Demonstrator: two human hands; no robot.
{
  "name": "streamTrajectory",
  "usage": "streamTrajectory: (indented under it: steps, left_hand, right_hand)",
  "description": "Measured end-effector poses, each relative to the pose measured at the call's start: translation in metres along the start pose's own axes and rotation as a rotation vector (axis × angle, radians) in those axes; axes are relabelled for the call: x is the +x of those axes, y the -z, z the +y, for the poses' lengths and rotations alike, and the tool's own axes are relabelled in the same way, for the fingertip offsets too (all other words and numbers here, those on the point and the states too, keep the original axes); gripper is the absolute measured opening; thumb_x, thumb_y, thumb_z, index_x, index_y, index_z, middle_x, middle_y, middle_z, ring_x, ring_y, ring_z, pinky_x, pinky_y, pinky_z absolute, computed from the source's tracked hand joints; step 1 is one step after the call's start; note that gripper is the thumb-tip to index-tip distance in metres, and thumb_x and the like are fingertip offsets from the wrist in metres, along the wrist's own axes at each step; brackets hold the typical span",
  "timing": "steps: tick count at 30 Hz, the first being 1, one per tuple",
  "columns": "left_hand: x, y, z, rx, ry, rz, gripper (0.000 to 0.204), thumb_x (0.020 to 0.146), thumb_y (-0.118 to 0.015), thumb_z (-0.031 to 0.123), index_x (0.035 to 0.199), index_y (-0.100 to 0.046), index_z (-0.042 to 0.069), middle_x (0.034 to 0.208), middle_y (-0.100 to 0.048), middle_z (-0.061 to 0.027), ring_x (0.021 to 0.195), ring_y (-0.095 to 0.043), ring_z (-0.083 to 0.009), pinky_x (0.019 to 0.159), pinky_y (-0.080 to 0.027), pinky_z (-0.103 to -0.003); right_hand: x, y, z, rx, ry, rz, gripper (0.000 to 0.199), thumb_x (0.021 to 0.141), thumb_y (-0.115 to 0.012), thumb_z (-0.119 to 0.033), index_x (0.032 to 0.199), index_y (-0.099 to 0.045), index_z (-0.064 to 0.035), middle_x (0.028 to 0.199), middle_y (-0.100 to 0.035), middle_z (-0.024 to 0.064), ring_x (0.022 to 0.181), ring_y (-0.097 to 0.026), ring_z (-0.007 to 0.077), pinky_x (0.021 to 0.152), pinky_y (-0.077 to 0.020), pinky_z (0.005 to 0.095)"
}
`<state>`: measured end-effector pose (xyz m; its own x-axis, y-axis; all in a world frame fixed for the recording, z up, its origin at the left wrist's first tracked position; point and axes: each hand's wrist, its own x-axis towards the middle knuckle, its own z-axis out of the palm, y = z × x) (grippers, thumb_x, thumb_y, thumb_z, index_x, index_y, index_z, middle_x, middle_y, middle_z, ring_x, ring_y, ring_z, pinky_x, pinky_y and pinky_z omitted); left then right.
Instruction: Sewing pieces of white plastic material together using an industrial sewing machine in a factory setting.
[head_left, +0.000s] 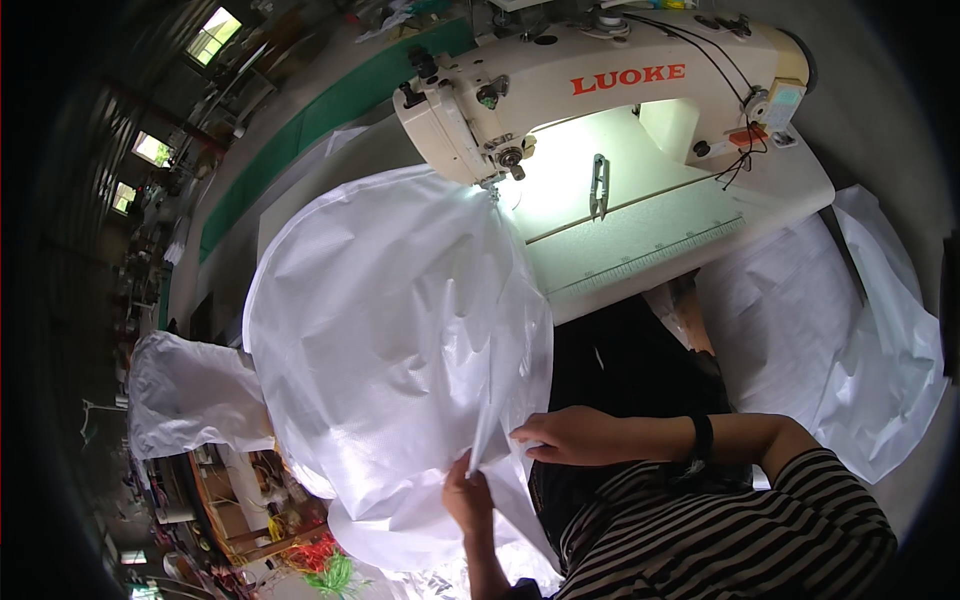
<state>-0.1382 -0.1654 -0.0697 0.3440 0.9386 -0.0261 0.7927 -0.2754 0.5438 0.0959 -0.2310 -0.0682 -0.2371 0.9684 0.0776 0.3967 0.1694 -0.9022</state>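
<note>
A large sheet of glossy white fabric (370, 300) hangs from under the needle of a white sewing machine (600, 75) down to my lap. My left hand (467, 497) is closed on a fold of it near the lower edge, thumb upward. Just right of it and slightly higher, my right hand (575, 437) has its fingers bent together at the sheet's right edge, seemingly pinching it; part of the grip is hidden. The sheet's upper end lies at the presser foot (490, 188), under the machine's lamp.
Thread snips (599, 187) lie on the machine bed beside a printed ruler scale (655, 250). More white fabric (790, 310) drapes at the right, and another white piece (195, 390) at the left. Red and green strands (320, 560) sit on a wooden shelf unit at the lower left.
</note>
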Motion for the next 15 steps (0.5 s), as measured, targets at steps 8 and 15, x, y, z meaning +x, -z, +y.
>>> streamTrajectory:
  steps: [8, 15]
  left_hand:
    - [0.013, 0.07, -0.026, 0.049, -0.108, -0.132, 0.038, 0.074, -0.058, -0.008, 0.11, -0.065, 0.003, 0.105, -0.068, -0.0148, 0.103, -0.062, -0.036, 0.088, -0.05, -0.041]
    - [-0.018, 0.096, -0.005, 0.014, -0.096, -0.02, 0.021, 0.079, -0.059, -0.009, 0.097, -0.066, -0.001, 0.094, -0.07, -0.0145, 0.086, -0.068, -0.0334, 0.077, -0.052, -0.037]
  right_hand:
    - [0.017, -0.008, 0.06, 0.949, -0.869, 0.122, 0.056, 0.096, -0.064, -0.031, 0.138, -0.047, 0.0016, 0.087, -0.07, 0.0115, 0.06, -0.063, 0.0153, 0.054, -0.0512, 0.0307]
    - [-0.018, -0.005, 0.028, 0.348, -0.512, -0.274, 0.034, 0.095, -0.065, -0.034, 0.11, -0.07, -0.0043, 0.078, -0.067, 0.0048, 0.063, -0.059, 0.0128, 0.061, -0.0505, 0.0287]
